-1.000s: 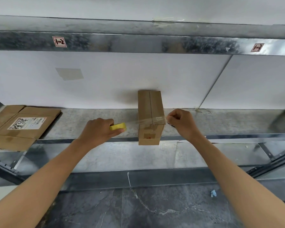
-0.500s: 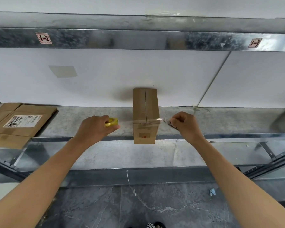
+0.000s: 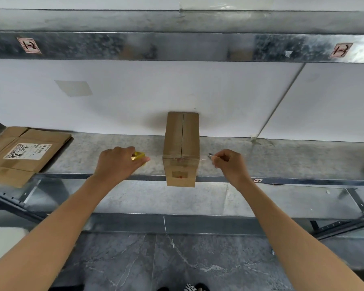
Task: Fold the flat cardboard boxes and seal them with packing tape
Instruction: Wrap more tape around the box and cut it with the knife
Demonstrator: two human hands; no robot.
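Note:
A folded brown cardboard box [image 3: 181,143] stands on the metal shelf [image 3: 282,158], its near end jutting over the shelf's front edge. Its top flaps meet in a centre seam. My left hand [image 3: 119,162] grips a yellow tape roll [image 3: 138,155] just left of the box. My right hand [image 3: 229,163] pinches the free end of the clear tape [image 3: 204,159] just right of the box. The clear strip runs across the box's top near its front edge.
A stack of flat cardboard boxes [image 3: 23,154] with a white label lies at the shelf's left end. A white wall panel backs the shelf and a metal beam [image 3: 177,46] runs overhead. Below are a lower metal shelf and dark stone floor.
Both hands have moved apart and lower, and the tape strip now lies down on the box top instead of hanging above it.

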